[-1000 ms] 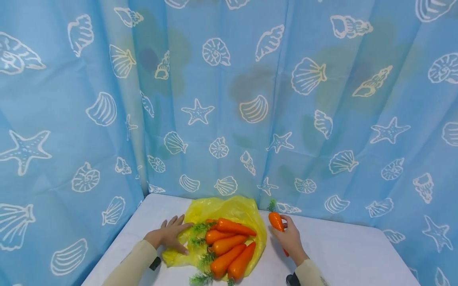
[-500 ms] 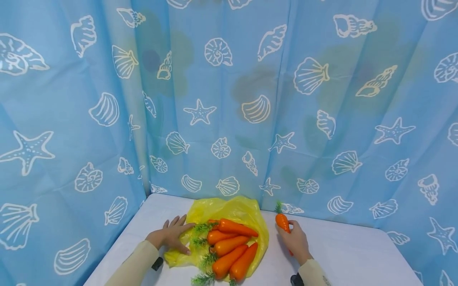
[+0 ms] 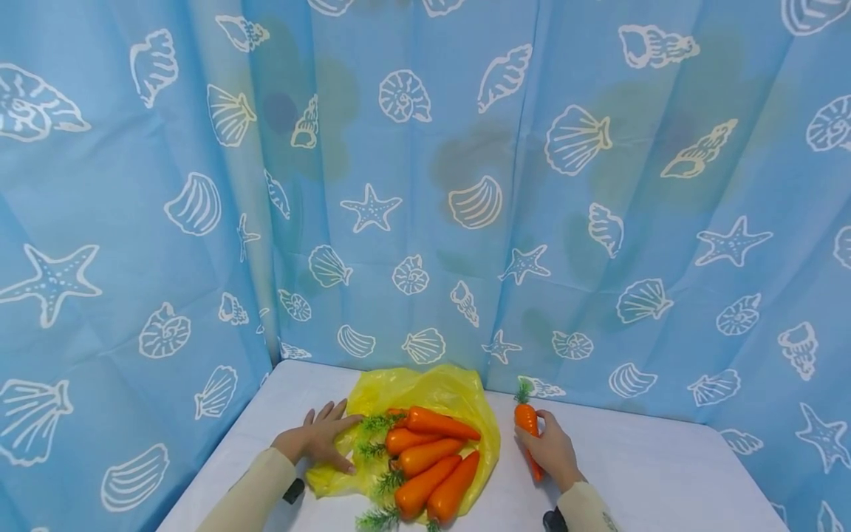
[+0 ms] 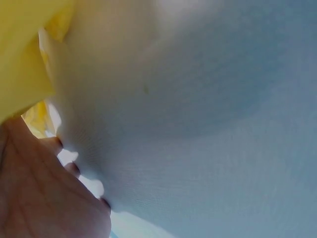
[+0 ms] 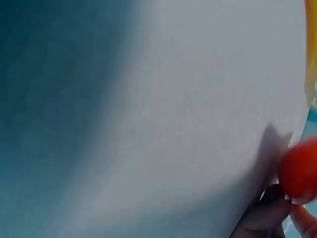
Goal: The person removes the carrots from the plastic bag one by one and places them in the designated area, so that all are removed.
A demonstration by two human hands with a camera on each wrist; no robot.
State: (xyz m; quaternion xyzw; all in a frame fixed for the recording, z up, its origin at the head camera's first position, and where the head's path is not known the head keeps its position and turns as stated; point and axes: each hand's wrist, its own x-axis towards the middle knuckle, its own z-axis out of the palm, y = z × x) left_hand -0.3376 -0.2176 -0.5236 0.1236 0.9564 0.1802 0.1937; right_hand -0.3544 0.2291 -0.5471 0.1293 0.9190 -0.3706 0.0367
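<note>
One carrot (image 3: 526, 419) has moved rightward, gripped by the right hand (image 3: 555, 449); left hand (image 3: 319, 437) spread.

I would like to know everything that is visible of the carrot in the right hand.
The carrot is orange and glossy, plastic-looking, with a feathery green top pointing away from the person. Its body tapers to a tip on the near side. The right hand grips it from the right, hiding part of it. It is at the white table, apart from the yellow plastic bag and right of it; whether it touches the tabletop is unclear.
</note>
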